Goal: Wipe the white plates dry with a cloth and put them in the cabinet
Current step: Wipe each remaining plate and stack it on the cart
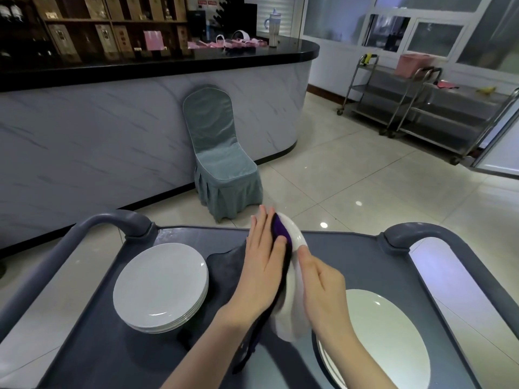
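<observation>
One white plate (296,237) stands on edge between my hands, over the cart (365,265); left hand (264,265) flat, pressing purple cloth (280,229) against its face; right hand (323,293) grips the rim. Plate glossy, lower half blurred.

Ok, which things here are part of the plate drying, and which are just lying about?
In the job: held plate, cloth, left hand, right hand, plate stack, plates at right.
Lying about: covered chair, bar counter, steel trolleys, tumbler.
</observation>
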`<state>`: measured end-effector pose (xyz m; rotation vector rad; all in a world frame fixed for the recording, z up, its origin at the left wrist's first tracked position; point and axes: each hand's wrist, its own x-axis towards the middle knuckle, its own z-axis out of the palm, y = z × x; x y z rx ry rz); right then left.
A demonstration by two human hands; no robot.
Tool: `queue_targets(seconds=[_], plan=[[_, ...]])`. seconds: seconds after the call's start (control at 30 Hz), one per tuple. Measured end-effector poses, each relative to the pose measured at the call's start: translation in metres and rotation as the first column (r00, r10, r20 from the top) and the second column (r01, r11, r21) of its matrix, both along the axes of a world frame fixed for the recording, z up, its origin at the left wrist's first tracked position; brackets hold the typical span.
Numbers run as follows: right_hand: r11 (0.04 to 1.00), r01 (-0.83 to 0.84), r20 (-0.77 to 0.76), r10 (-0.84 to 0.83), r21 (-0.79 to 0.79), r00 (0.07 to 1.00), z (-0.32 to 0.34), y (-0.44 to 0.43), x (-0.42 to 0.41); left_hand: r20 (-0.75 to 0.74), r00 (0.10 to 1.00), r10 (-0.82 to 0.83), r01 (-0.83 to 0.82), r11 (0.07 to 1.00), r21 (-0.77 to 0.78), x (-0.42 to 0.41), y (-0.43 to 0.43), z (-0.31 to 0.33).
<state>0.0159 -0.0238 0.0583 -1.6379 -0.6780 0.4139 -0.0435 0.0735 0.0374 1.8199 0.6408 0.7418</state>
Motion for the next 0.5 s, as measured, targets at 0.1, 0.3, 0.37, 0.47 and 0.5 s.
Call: queue_targets(seconds=[0.1, 0.3, 0.37, 0.47, 0.5], plan=[[0.999, 0.034, -0.141, -0.031, 0.021, 0.99, 0.003, 0.008, 0.013, -0.06, 0.997, -0.052, 0.067, 0.959, 0.276, -0.002, -0.02, -0.007], [1.0, 0.0, -0.022, 0.0, 0.013, 1.0, -0.005, -0.002, -0.002, -0.014, 0.999, -0.047, 0.048, 0.995, 0.086, 0.001, 0.005, 0.0], [1.0, -0.025, 0.016, 0.025, -0.018, 1.0, -0.008, -0.006, -0.006, -0.027, 0.999, -0.023, 0.023, 1.0, 0.003, 0.001, 0.014, 0.001], [1.0, -0.008, -0.027, 0.007, -0.006, 1.0, -0.004, -0.002, 0.005, -0.047, 0.998, -0.052, 0.057, 0.992, 0.112, -0.004, 0.001, -0.003], [1.0, -0.002, -0.048, 0.002, -0.001, 0.999, -0.003, 0.001, 0.009, -0.067, 0.995, -0.074, 0.085, 0.98, 0.182, -0.005, -0.007, -0.006]])
